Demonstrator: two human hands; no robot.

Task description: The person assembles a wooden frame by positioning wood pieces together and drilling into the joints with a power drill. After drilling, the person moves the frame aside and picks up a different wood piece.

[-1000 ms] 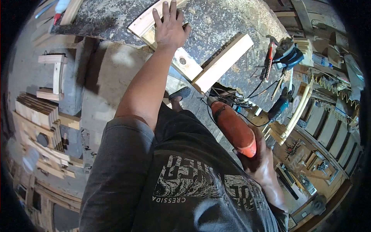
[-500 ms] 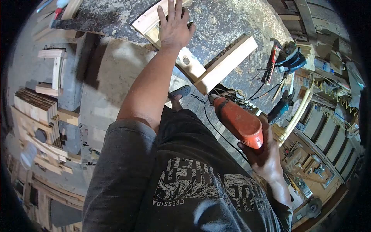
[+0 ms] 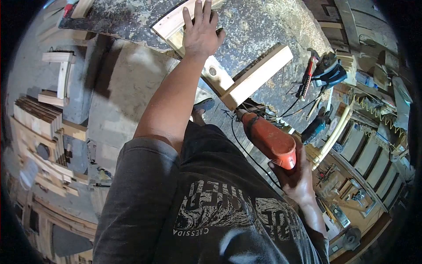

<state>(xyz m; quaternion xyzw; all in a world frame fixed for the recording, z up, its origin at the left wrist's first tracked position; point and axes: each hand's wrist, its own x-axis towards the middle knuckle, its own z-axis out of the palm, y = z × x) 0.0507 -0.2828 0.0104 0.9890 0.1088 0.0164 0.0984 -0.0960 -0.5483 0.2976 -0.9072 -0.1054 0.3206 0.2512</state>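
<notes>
My left hand (image 3: 201,39) lies with its fingers spread on a wooden frame (image 3: 171,22) at the top, pressing on its light boards. My right hand (image 3: 299,176) is wrapped round the rear of an orange power drill (image 3: 270,140). The drill's front end points up and left, at the near end of a thick wooden block (image 3: 259,75) that joins the frame at an angle. Whether the bit touches the wood cannot be made out. The drill's handle and trigger are mostly hidden.
The frame rests on a speckled workbench (image 3: 118,20). A red-handled hammer (image 3: 310,72), dark cables and a teal power tool (image 3: 314,130) are to the right. Stacked boards (image 3: 39,121) stand on the left; a sandalled foot (image 3: 204,104) shows below the bench edge.
The view has shifted slightly. The drill and both hands keep nearly the same pose against the wood.
</notes>
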